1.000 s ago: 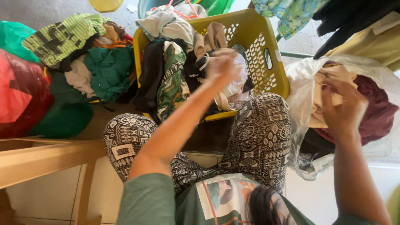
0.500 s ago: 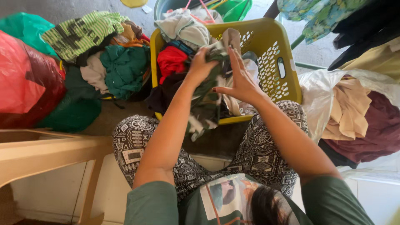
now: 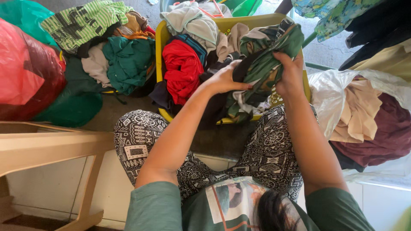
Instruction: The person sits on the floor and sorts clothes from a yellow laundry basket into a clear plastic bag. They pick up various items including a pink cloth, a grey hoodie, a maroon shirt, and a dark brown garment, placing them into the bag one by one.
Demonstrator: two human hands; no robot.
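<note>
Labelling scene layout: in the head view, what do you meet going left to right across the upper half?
Red plastic bag → green striped garment → teal garment → red garment → left hand → green patterned cloth held in both hands → right hand → maroon cloth in clear bag.

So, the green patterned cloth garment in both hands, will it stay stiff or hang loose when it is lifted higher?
The green patterned cloth garment is probably floppy: it bunches between the left hand and right hand, and its lower end droops into the yellow plastic laundry basket. It seems light, since fingers alone hold it. It may drag neighbouring clothes.
</note>
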